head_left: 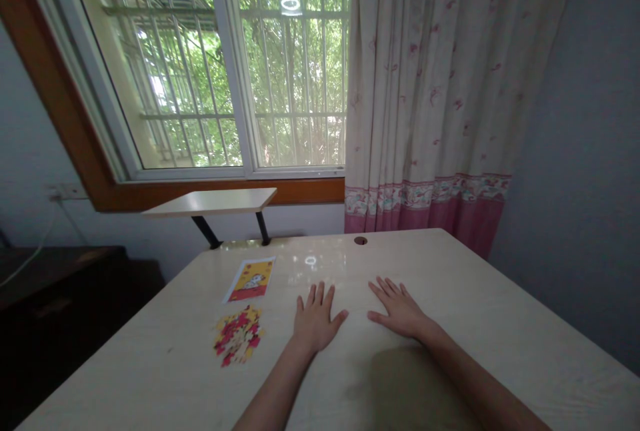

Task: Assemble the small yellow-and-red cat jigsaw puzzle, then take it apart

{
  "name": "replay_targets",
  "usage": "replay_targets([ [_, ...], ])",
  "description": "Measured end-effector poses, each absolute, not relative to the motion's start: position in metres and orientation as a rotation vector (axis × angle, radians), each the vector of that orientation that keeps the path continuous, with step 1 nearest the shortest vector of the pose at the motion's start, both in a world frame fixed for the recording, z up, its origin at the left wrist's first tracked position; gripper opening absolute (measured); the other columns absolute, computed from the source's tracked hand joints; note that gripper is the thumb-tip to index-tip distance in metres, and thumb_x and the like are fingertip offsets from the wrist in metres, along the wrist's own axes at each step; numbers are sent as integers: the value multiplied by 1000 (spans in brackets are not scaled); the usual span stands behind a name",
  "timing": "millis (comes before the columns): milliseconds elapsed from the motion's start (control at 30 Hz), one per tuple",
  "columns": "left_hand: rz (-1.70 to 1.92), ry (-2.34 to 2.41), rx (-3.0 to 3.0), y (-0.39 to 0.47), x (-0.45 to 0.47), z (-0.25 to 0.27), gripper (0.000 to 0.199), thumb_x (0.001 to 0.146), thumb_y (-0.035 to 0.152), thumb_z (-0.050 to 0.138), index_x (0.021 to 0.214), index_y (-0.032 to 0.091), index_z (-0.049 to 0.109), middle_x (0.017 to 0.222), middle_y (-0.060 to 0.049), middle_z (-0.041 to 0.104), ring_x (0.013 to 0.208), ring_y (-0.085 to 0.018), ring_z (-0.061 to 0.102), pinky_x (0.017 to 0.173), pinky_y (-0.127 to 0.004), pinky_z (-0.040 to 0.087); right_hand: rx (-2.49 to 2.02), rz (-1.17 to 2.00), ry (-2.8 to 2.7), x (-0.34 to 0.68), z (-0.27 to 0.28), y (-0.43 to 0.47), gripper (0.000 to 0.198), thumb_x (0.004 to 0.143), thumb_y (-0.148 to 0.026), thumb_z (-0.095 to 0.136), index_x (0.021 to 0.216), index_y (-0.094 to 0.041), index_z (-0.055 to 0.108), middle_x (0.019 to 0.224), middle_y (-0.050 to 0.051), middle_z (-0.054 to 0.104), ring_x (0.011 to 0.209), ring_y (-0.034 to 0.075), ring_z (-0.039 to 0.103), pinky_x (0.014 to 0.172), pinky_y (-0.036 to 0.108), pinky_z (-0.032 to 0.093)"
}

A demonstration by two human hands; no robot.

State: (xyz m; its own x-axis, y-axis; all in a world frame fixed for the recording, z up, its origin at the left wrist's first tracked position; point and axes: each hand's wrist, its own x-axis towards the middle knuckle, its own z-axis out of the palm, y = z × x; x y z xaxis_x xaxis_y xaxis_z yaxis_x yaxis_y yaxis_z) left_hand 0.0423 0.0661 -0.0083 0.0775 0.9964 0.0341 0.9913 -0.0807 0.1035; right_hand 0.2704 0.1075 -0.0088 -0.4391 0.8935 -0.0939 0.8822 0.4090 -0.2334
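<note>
Sitting low at the left edge of the scene, a dark piece of furniture (65,263) stands beside a pale table (150,384), below a wall socket (65,191) and a trailing cable (37,251). Beyond the table, green foliage shows through the bars of a sliding window (233,77) trimmed in brown. Just in front of the window, a small raised shelf (215,201) stands on two black legs (206,231) at the far left corner of the tabletop. On the table's left side lies a picture card (251,279) in yellow and red, bearing a pale figure too small to make out. Just beside it, on the near side, jigsaw pieces (237,337) in red, yellow and cream lie in a loose heap, well left of center. To the right of the heap, near but apart from it, a person's left hand (316,324) rests palm down, fingers spread and thumb pointing right. Across a narrow stretch of tabletop, the right hand (399,311) mirrors it, palm down, fingers fanned toward the far left, thumb pointing left. Both hold nothing. Beyond them is a round hole (361,241) near the table's far edge, and farther right hangs a flowered curtain (435,84) with a pink hem, beside a plain wall (575,151)
</note>
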Motion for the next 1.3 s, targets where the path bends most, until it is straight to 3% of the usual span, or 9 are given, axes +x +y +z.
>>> replay_targets([
  [1300,102,2067,2247,64,42,-4,70,85,62,21,143,22,23,150,-10,14,137,-31,12,106,-56,16,-1636,399,-2600,272,-7,106,82,79,-73,25,144,-23,18,151,8,10,138,29,8,109,50,5],
])
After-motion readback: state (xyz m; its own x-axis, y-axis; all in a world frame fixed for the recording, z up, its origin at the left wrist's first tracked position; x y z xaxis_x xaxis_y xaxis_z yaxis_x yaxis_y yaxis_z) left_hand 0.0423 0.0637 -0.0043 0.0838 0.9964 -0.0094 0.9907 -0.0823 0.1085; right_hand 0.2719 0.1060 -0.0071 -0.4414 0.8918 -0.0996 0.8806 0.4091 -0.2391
